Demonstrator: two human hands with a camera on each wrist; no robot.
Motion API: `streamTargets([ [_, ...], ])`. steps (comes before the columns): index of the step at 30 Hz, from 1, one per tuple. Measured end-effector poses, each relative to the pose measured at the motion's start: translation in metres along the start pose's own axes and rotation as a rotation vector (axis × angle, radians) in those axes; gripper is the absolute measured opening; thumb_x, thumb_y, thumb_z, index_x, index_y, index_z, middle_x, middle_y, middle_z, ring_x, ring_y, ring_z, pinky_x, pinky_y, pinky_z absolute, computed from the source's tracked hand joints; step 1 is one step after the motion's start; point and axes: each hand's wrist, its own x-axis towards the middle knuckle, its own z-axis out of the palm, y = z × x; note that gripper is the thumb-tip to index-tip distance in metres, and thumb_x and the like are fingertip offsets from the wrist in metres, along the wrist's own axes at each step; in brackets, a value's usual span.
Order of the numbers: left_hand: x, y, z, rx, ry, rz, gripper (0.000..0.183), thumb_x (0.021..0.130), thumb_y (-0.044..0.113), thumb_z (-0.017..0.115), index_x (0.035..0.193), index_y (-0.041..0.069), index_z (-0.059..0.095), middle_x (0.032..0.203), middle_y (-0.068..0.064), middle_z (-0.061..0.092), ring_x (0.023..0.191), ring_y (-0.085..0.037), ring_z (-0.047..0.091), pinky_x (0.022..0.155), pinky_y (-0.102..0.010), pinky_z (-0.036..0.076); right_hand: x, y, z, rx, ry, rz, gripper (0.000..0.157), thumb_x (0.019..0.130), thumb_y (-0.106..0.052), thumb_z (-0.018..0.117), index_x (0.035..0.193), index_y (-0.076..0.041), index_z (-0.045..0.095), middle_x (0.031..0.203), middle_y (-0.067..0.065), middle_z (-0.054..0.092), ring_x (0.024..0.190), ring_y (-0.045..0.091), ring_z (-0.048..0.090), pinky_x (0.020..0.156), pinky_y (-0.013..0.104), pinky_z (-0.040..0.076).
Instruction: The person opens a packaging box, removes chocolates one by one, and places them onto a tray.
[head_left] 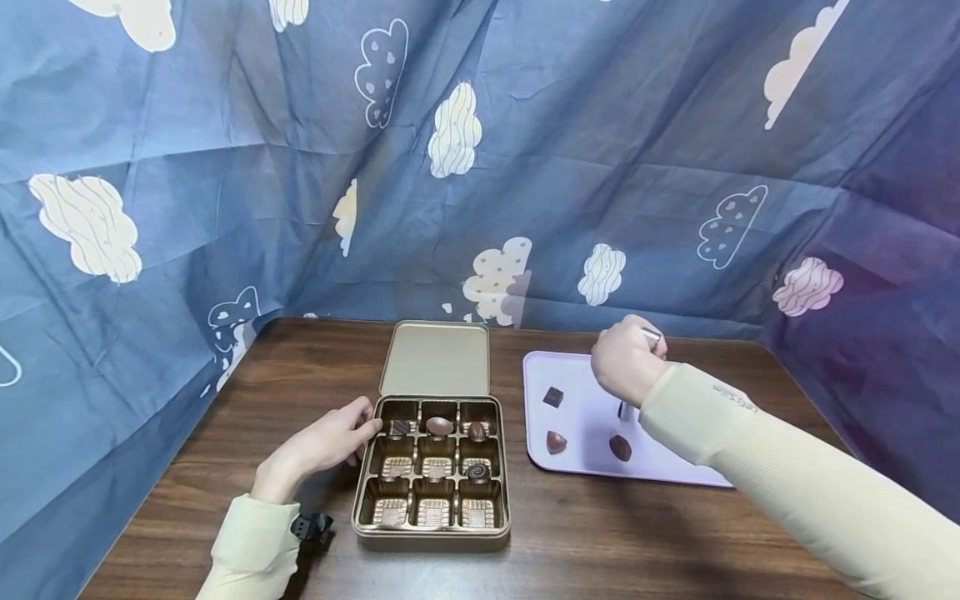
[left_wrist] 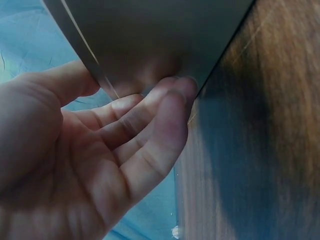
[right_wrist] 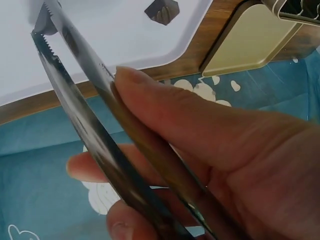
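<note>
A gold tin (head_left: 431,542) divided into compartments stands at the middle. Its back row holds a dark square chocolate (head_left: 400,427), a pinkish oval one (head_left: 439,427) and a brown round one (head_left: 477,431). A dark swirled chocolate (head_left: 477,472) sits in the middle row's right compartment. My left hand (head_left: 330,442) rests with its thumb at the tin's left rim and its fingers against the side wall (left_wrist: 145,45). Over the lilac tray (head_left: 534,375), my right hand (head_left: 626,358) grips metal tongs (right_wrist: 100,80), their serrated tips pointing down; I cannot tell whether they hold anything.
On the tray lie a dark square chocolate (head_left: 553,397), a reddish-brown one (head_left: 556,442) and a ridged dark one (head_left: 620,447). The tin's lid (head_left: 438,358) lies folded back behind it. Blue cloud-patterned cloth (head_left: 405,217) hangs behind the wooden table (head_left: 600,533).
</note>
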Motion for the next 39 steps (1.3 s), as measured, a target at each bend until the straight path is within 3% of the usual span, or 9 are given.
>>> streamTargets([
  [4, 0.000, 0.000, 0.000, -0.001, 0.002, 0.003, 0.013, 0.100, 0.014, 0.052, 0.092, 0.006, 0.047, 0.074, -0.002, 0.055, 0.055, -0.019, 0.058, 0.052, -0.036, 0.053, 0.001, -0.002, -0.006, -0.034, 0.013, -0.035, 0.018, 0.080, -0.001, 0.061, 0.063, -0.008, 0.059, 0.053, 0.003, 0.052, 0.042, 0.013, 0.043, 0.039, 0.021, 0.026],
  [10, 0.000, -0.001, -0.001, -0.004, 0.000, 0.003, 0.012, 0.100, 0.014, 0.052, 0.092, 0.006, 0.047, 0.074, -0.003, 0.055, 0.056, -0.019, 0.058, 0.052, -0.036, 0.053, 0.003, 0.011, -0.006, 0.001, 0.067, -0.098, 0.017, 0.084, 0.002, 0.057, 0.071, -0.009, 0.059, 0.060, 0.007, 0.052, 0.048, 0.018, 0.046, 0.042, 0.026, 0.033],
  [15, 0.000, -0.001, 0.000, -0.002, -0.001, 0.005, 0.013, 0.100, 0.015, 0.053, 0.093, 0.006, 0.047, 0.073, -0.003, 0.055, 0.056, -0.020, 0.058, 0.052, -0.036, 0.053, -0.001, 0.031, 0.004, 0.060, 0.184, -0.157, 0.015, 0.080, -0.007, 0.067, 0.066, -0.011, 0.062, 0.063, 0.009, 0.058, 0.056, 0.025, 0.057, 0.050, 0.044, 0.051],
  [20, 0.000, -0.001, 0.000, 0.000, -0.006, 0.000, 0.013, 0.100, 0.015, 0.053, 0.093, 0.006, 0.047, 0.073, -0.003, 0.055, 0.057, -0.020, 0.059, 0.052, -0.036, 0.053, -0.007, 0.057, 0.017, 0.165, 0.258, -0.197, 0.025, 0.073, -0.033, 0.081, 0.071, -0.014, 0.065, 0.071, 0.006, 0.063, 0.064, 0.027, 0.061, 0.057, 0.053, 0.052],
  [27, 0.000, -0.002, -0.001, 0.010, -0.005, -0.001, 0.013, 0.100, 0.014, 0.053, 0.092, 0.006, 0.047, 0.073, -0.004, 0.055, 0.056, -0.019, 0.058, 0.053, -0.036, 0.053, -0.016, 0.075, 0.046, 0.335, 0.341, -0.197, 0.037, 0.081, -0.049, 0.074, 0.074, -0.013, 0.064, 0.074, 0.008, 0.062, 0.066, 0.035, 0.063, 0.052, 0.056, 0.049],
  [31, 0.000, -0.001, -0.001, 0.007, -0.004, 0.000, 0.013, 0.100, 0.014, 0.053, 0.092, 0.006, 0.047, 0.074, -0.005, 0.055, 0.056, -0.020, 0.058, 0.053, -0.037, 0.053, -0.020, 0.073, 0.060, 0.449, 0.374, -0.167, 0.045, 0.085, -0.058, 0.066, 0.081, -0.013, 0.066, 0.075, 0.010, 0.063, 0.070, 0.037, 0.064, 0.051, 0.056, 0.047],
  [37, 0.000, -0.001, 0.000, 0.000, -0.005, -0.003, 0.013, 0.100, 0.015, 0.053, 0.093, 0.006, 0.046, 0.075, -0.005, 0.055, 0.056, -0.020, 0.058, 0.053, -0.036, 0.053, -0.036, 0.057, 0.069, 0.635, 0.371, -0.159, 0.063, 0.087, -0.068, 0.056, 0.113, -0.013, 0.070, 0.095, 0.013, 0.070, 0.081, 0.037, 0.066, 0.054, 0.057, 0.048],
  [39, 0.000, -0.001, 0.000, -0.003, -0.005, -0.009, 0.013, 0.101, 0.015, 0.053, 0.093, 0.006, 0.046, 0.075, -0.004, 0.055, 0.056, -0.020, 0.058, 0.053, -0.036, 0.053, -0.043, 0.050, 0.070, 0.715, 0.341, -0.171, 0.064, 0.087, -0.069, 0.055, 0.116, -0.015, 0.068, 0.100, 0.013, 0.070, 0.066, 0.030, 0.068, 0.054, 0.053, 0.049],
])
